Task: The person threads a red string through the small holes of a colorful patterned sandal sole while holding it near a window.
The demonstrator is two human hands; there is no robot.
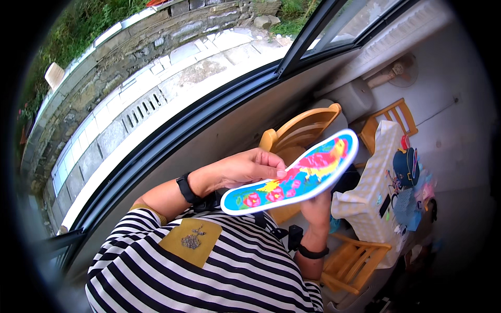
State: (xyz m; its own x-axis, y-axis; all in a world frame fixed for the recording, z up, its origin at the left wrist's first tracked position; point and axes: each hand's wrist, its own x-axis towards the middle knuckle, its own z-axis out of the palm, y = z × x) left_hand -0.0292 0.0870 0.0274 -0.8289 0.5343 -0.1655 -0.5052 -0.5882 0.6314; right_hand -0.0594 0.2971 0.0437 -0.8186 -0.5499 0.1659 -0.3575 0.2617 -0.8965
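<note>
A shoe insole [313, 172] is held up in front of my chest, tilted, its wider end toward the upper right. It has a white edge and a bright blue, pink, red and yellow pattern with flowers and what looks like a bird. My left hand [249, 168] is closed at its upper edge, thumb and forefinger pressed onto the surface near the middle. Whether a small thing such as a needle sits in that pinch I cannot make out. From below, my right hand [316, 207] supports the insole; most of its fingers are hidden behind it.
A wooden chair [313, 122] stands just beyond the insole, another chair [355, 263] at lower right. The table with a checked cloth [360, 203] on the right carries a dark blue bag [405, 167] and small items. Along the left runs a dark window frame [203, 115].
</note>
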